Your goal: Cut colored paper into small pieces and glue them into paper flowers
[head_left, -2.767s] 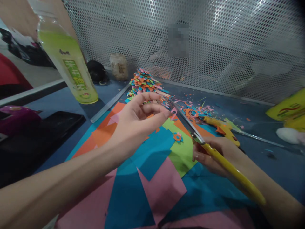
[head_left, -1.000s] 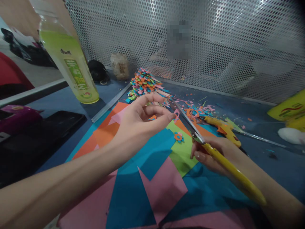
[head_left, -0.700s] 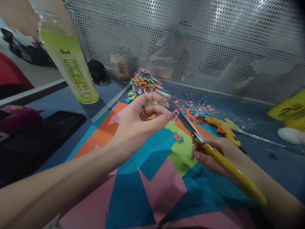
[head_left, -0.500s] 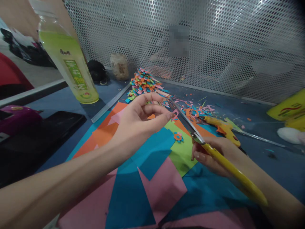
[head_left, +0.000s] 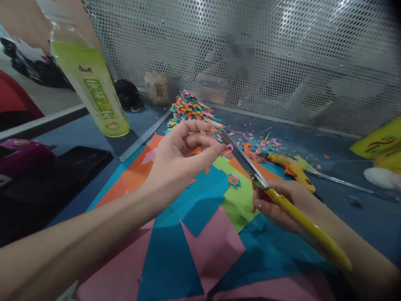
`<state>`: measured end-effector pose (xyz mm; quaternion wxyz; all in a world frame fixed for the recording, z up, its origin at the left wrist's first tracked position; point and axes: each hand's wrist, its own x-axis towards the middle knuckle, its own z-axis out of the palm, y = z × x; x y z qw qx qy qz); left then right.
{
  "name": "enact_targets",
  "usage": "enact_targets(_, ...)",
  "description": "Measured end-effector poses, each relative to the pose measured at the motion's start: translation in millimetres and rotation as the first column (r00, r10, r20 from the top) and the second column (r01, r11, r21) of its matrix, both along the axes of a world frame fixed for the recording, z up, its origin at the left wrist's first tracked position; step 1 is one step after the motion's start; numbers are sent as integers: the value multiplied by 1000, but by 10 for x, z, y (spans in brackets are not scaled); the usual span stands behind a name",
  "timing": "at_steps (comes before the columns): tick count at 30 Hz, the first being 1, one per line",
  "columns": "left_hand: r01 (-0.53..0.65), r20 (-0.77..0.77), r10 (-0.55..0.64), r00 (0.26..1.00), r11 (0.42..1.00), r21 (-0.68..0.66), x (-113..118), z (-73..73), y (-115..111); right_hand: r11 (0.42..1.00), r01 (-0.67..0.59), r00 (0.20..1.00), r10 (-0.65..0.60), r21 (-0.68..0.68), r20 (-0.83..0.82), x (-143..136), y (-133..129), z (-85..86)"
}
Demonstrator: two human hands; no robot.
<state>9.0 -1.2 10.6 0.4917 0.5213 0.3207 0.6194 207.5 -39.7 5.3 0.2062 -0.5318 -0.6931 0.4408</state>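
My right hand holds yellow-handled scissors, their long blades pointing up and left, past the fingertips of my left hand. My left hand pinches a small pink paper piece between thumb and fingers, right beside the blades. Below the blades, a small orange and blue paper flower lies on a green sheet. Blue paper and pink paper spread under my hands. Behind my left hand stands a cone of layered colourful paper bits.
A drink bottle stands at the left, near a black phone and a clear strip. Paper scraps and a yellow glue gun lie at the right. A perforated metal panel rises behind the table.
My left hand has shifted slightly left with the pink piece. The scissors look nearly unchanged. Small orange bits now show on the blue paper below my left hand.
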Motion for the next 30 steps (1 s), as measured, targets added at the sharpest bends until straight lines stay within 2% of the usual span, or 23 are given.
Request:
enact_targets(12, -8, -54, 8, 999, 1000, -2, -9, -21, -16, 997, 10, 1000, -11, 83, 18, -20, -5, 7)
enact_targets(30, -2, -17, 3, 1000, 1000, 7, -7, -14, -8, 994, -28, 998, 21, 104, 65, 30, 9, -42)
